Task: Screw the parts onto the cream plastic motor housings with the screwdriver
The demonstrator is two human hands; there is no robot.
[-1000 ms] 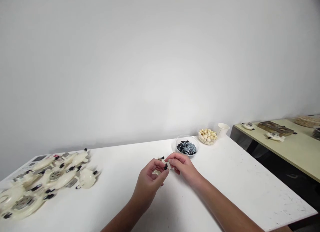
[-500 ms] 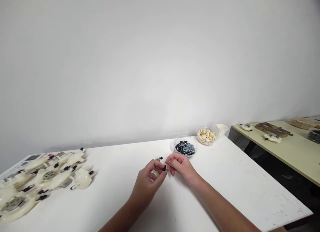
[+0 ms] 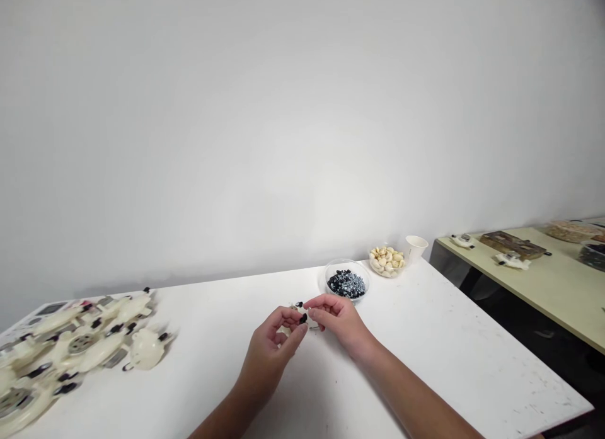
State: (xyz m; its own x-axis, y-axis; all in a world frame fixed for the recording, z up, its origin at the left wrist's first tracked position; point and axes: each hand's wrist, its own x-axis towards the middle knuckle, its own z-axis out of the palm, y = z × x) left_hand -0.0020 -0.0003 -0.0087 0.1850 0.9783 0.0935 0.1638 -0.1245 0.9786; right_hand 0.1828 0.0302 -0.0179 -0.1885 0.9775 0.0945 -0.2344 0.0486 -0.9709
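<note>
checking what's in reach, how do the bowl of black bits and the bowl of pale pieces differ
The bowl of black bits looks larger than the bowl of pale pieces. The first holds dark and silvery small parts, the second curved cream pieces. The first sits nearer the right hand, the second beside a white paper cup. Both are round, clear and on the white table.

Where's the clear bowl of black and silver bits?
In the head view, the clear bowl sits at the far edge of the white table, left of a dish of pale nuts, beyond the right hand.
</note>
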